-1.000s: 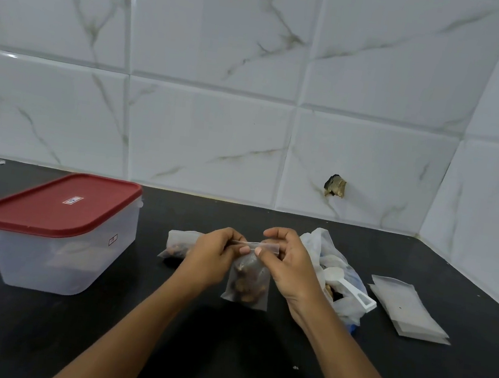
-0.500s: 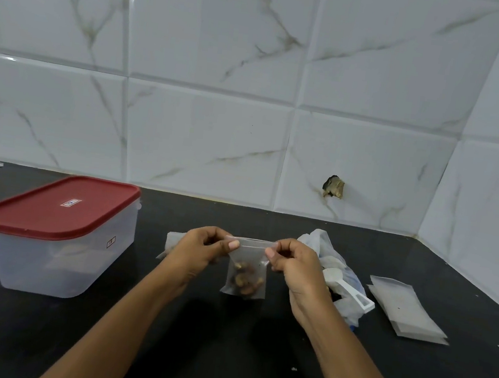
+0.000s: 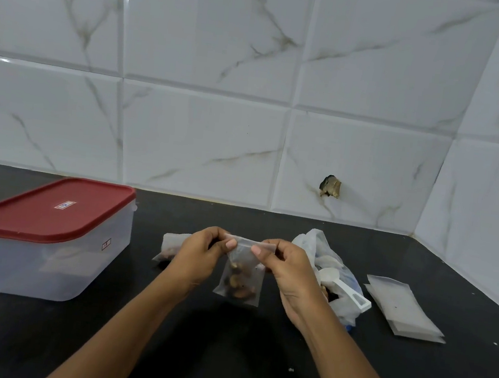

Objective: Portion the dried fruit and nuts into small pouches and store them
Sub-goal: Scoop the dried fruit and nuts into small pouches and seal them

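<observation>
A small clear pouch [image 3: 239, 276] of dried fruit and nuts was held up above the black counter [image 3: 223, 356], hanging by its top strip. The strip was pinched at one end between thumb and fingers of the left hand [image 3: 200, 254] and at the other end between thumb and fingers of the right hand [image 3: 287, 271]; both sets of fingers were closed tight on it, thumbnails facing the camera. The brown contents were settled in the lower half of the pouch, below the fingertips.

Behind the left fingers, partly hidden by them, another filled pouch [image 3: 170, 246] was seen lying on the counter. Just beyond the right fingers a crumpled white plastic bag [image 3: 318, 252] was noted, with a white scoop [image 3: 345, 288] resting in its mouth. Farther out on the right-hand side, well apart from the fingers, a flat stack of empty pouches [image 3: 402, 309] was laid. Well out past the left hand, a clear storage box [image 3: 47, 262] stood with its red lid [image 3: 50, 209] shut. Whether the pouch seal was fully pressed could not be told.
</observation>
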